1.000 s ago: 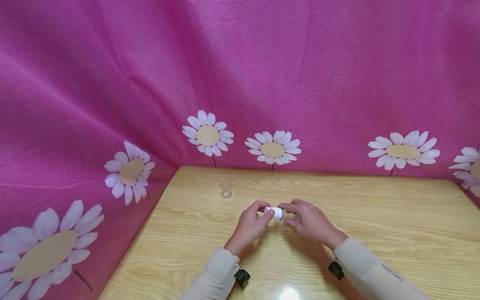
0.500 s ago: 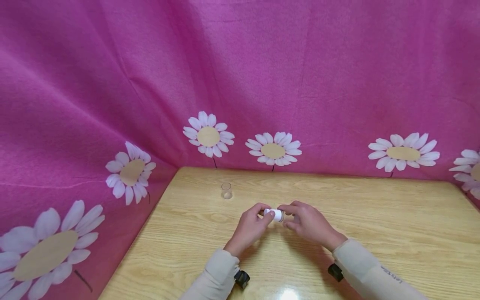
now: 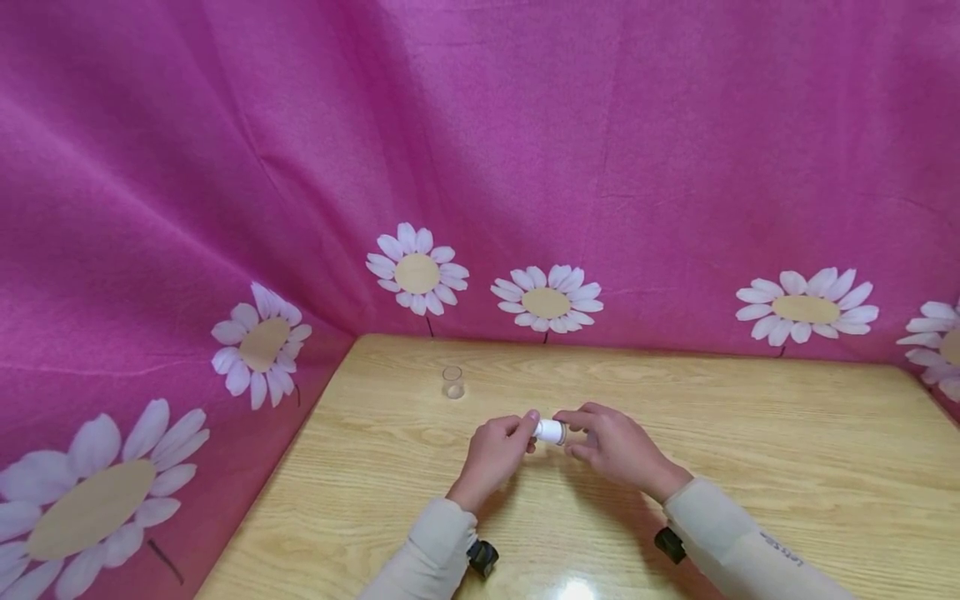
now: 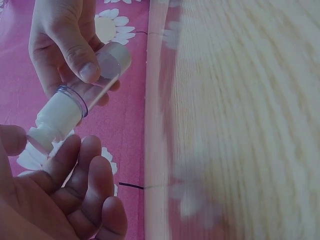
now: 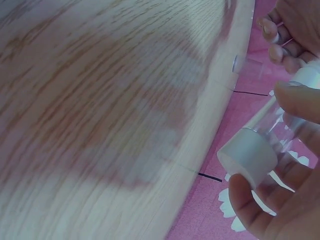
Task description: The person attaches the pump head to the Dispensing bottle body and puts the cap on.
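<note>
A small cylindrical bottle of clear plastic or glass lies tilted between the two hands, raised off the table. The left hand pinches its white nozzle with thumb and forefinger, the other fingers loosely curled below; in the left wrist view that thumb is cut off. Next to the left fingertips is the white collar. The right hand has its fingers bent round the bottle's transparent body and silvery-white base, which the head view mostly hides behind those fingers. In the right wrist view the nozzle end is cut off. Beyond the left hand, a clear round cap or cup stands on the light wood-grain table, its see-through walls hard to make out.
</note>
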Demonstrator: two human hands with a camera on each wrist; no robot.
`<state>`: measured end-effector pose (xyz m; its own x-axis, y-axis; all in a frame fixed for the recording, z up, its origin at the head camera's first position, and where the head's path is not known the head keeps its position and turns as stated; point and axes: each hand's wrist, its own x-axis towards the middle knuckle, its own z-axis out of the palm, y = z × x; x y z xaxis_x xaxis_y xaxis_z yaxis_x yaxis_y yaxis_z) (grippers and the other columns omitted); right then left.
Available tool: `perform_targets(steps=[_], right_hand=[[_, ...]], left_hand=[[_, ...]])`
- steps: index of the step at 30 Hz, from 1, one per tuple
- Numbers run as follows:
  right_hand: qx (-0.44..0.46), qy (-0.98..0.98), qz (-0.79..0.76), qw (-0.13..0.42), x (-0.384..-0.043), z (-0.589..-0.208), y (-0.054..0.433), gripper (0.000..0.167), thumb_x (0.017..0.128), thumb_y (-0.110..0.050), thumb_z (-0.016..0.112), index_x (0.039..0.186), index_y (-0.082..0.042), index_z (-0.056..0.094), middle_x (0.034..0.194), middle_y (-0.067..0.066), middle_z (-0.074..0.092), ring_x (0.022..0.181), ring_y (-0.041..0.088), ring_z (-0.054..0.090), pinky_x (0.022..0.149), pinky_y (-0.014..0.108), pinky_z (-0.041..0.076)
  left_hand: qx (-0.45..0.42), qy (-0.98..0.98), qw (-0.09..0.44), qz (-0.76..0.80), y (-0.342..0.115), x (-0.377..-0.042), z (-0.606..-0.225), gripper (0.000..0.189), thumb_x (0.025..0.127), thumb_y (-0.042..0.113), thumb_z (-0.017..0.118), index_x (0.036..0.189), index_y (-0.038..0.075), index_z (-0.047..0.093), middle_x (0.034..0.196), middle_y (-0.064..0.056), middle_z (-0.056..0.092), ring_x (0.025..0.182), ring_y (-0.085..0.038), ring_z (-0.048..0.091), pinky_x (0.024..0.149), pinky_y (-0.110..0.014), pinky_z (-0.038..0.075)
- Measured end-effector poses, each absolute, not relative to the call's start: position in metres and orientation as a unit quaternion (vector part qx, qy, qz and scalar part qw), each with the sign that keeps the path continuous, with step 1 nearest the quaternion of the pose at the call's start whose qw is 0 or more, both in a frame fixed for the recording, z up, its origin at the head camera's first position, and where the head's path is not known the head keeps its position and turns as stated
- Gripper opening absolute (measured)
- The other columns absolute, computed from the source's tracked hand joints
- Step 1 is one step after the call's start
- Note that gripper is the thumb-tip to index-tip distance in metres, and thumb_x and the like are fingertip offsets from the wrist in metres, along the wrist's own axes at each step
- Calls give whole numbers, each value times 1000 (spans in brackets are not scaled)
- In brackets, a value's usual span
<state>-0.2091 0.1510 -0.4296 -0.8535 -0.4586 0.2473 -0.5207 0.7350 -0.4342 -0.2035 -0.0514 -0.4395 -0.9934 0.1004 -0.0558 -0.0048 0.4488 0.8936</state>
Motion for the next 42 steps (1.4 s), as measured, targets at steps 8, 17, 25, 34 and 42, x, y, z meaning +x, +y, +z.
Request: perform_targets(steps=[8, 17, 25, 34, 42], right_hand=[[269, -929, 248, 55, -208, -430, 150, 40, 84, -14, 77, 123, -13, 69, 99, 2, 68, 80, 12, 62, 67, 24, 49], [277, -929, 242, 49, -208, -429, 150, 39, 84, -12, 78, 122, -15, 70, 99, 2, 68, 74, 11, 56, 63, 22, 44], [279, -930, 236, 42, -208, -426, 148, 41, 83, -10, 78, 122, -14, 70, 101, 4, 68, 79, 14, 60, 65, 25, 46], [278, -931, 231, 43, -208, -429, 148, 40, 83, -11, 79, 122, -15, 70, 99, 3, 68, 78, 11, 59, 66, 23, 47], [296, -925, 228, 68, -209, -430, 147, 40, 84, -15, 78, 123, -15, 70, 97, 2, 68, 75, 8, 56, 65, 22, 47]], left_hand=[[25, 851, 54, 522, -51, -203, -440, 50, 98, 53, 52, 79, 10, 70, 76, -4, 69, 57, -12, 42, 51, -25, 32], [36, 862, 41, 504, -51, -203, -439, 30, 93, 40, 61, 86, 12, 70, 80, -1, 66, 65, -11, 48, 57, -25, 38], [58, 855, 42, 514, -51, -201, -438, 15, 89, 26, 65, 96, 13, 66, 91, -2, 65, 72, -13, 54, 61, -26, 43], [71, 862, 45, 500, -53, -201, -440, 18, 92, 32, 64, 98, 15, 65, 92, -1, 65, 72, -12, 54, 62, -26, 44], [52, 877, 42, 476, -51, -202, -438, 41, 93, 56, 58, 86, 16, 65, 74, 4, 60, 62, -11, 50, 56, -26, 40]])
